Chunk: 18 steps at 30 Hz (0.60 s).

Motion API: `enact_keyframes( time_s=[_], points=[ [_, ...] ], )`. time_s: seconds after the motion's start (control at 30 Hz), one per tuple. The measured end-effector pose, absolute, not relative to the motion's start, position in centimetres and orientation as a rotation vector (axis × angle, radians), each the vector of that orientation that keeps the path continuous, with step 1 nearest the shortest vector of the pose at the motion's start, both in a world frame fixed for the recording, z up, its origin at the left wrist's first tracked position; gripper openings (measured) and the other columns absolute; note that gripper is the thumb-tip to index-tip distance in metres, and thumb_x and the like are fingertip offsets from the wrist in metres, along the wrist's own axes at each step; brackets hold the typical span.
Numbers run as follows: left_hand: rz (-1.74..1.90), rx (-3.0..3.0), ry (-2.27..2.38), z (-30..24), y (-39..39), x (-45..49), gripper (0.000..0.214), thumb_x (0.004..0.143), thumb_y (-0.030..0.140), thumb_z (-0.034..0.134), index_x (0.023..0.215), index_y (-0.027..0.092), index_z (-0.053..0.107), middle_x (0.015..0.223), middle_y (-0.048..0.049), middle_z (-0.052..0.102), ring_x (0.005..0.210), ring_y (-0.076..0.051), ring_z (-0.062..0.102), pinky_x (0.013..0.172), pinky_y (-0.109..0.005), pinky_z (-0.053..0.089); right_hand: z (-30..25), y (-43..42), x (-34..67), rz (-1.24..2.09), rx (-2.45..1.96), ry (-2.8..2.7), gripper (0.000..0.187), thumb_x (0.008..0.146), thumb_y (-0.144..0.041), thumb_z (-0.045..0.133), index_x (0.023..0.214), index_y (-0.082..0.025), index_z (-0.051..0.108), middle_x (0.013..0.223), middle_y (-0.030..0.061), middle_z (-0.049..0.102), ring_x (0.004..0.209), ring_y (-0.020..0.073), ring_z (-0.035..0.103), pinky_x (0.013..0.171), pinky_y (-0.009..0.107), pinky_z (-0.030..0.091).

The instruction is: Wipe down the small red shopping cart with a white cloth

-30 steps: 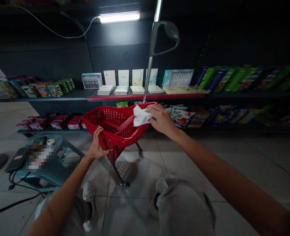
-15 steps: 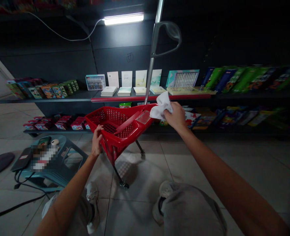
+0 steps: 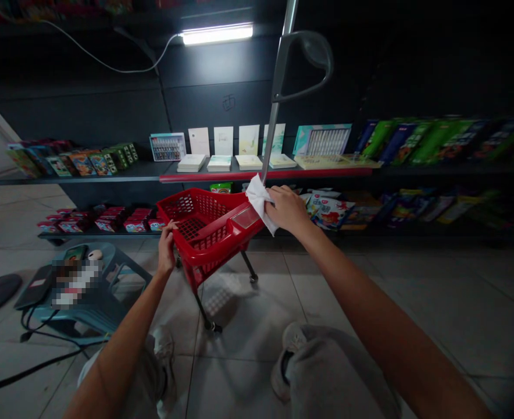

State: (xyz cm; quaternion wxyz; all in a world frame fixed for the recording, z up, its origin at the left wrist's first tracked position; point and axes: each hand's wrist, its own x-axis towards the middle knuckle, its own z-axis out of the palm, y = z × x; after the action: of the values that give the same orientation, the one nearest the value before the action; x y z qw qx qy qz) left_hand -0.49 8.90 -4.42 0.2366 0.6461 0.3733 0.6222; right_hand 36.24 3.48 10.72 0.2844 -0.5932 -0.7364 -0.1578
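Note:
A red plastic shopping basket [image 3: 204, 224] on small wheels stands tilted on the tiled floor in front of me. Its metal pull handle [image 3: 278, 99] rises from the far rim to a grey grip. My left hand [image 3: 166, 249] grips the basket's near rim. My right hand [image 3: 287, 208] is closed on a crumpled white cloth [image 3: 258, 201] and presses it against the basket's right rim, at the base of the handle pole.
Dark shelves [image 3: 261, 171] with cards, books and boxed goods run across the back. A blue-green plastic stool [image 3: 89, 291] with small items stands at the left, with cables on the floor. My knees and shoes [image 3: 287, 355] are at the bottom.
My right hand lifted the cloth off the rim to the right, then brought it back against the rim by the pole. The basket shifted slightly; my left hand kept its hold.

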Motion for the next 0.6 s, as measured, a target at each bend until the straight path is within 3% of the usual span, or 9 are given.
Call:
enact_keyframes(
  time_s=[0.17, 0.3, 0.4, 0.5, 0.6],
  points=[
    [1.721, 1.683, 1.132, -1.5, 7.6, -0.9, 0.044, 0.093, 0.059, 0.049, 0.112, 0.021, 0.063, 0.144, -0.0136, 0.061, 0.143, -0.031, 0.051, 0.119, -0.051, 0.040, 10.1, 0.8, 36.1, -0.469, -1.523, -1.963, 0.027, 0.093, -0.019, 0.054, 0.112, -0.016, 0.072, 0.107, 0.0134, 0.072, 0.101, 0.0310, 0.059, 0.086, 0.041, 0.049],
    [1.848, 1.809, 1.188, 4.4, 2.7, -0.7, 0.036, 0.096, 0.050, 0.051, 0.112, 0.022, 0.068, 0.127, -0.0077, 0.071, 0.128, -0.027, 0.061, 0.112, -0.043, 0.047, 9.5, -0.9, 36.1, -0.380, -1.454, -1.935, 0.030, 0.091, -0.018, 0.053, 0.115, -0.016, 0.071, 0.110, 0.0144, 0.071, 0.104, 0.0312, 0.061, 0.091, 0.042, 0.051],
    [1.597, 2.110, 1.261, 8.5, -2.1, 0.6, 0.034, 0.100, 0.047, 0.050, 0.107, 0.022, 0.072, 0.104, -0.0039, 0.076, 0.099, -0.022, 0.070, 0.092, -0.035, 0.054, 9.2, -1.6, 36.2, -0.158, -1.348, -1.901, 0.029, 0.088, -0.018, 0.052, 0.111, -0.016, 0.070, 0.113, 0.0134, 0.072, 0.106, 0.0299, 0.064, 0.094, 0.040, 0.053],
    [1.257, 2.526, 1.330, 10.3, -5.0, 2.6, 0.036, 0.098, 0.051, 0.053, 0.111, 0.025, 0.074, 0.110, -0.0055, 0.077, 0.091, -0.024, 0.071, 0.078, -0.034, 0.051, 10.0, -1.4, 37.0, -0.045, -1.316, -1.585, 0.035, 0.093, -0.024, 0.046, 0.120, -0.016, 0.066, 0.116, 0.0139, 0.072, 0.111, 0.0290, 0.067, 0.095, 0.039, 0.054],
    [1.115, 2.739, 1.420, 10.0, -5.2, 3.9, 0.040, 0.094, 0.058, 0.058, 0.082, 0.025, 0.075, 0.078, -0.0062, 0.074, 0.071, -0.024, 0.066, 0.066, -0.034, 0.042, 12.7, 0.3, 38.5, -0.208, -1.293, -1.128, 0.047, 0.100, -0.027, 0.030, 0.138, -0.013, 0.054, 0.127, 0.0192, 0.066, 0.125, 0.0282, 0.063, 0.104, 0.041, 0.051]
  ],
)
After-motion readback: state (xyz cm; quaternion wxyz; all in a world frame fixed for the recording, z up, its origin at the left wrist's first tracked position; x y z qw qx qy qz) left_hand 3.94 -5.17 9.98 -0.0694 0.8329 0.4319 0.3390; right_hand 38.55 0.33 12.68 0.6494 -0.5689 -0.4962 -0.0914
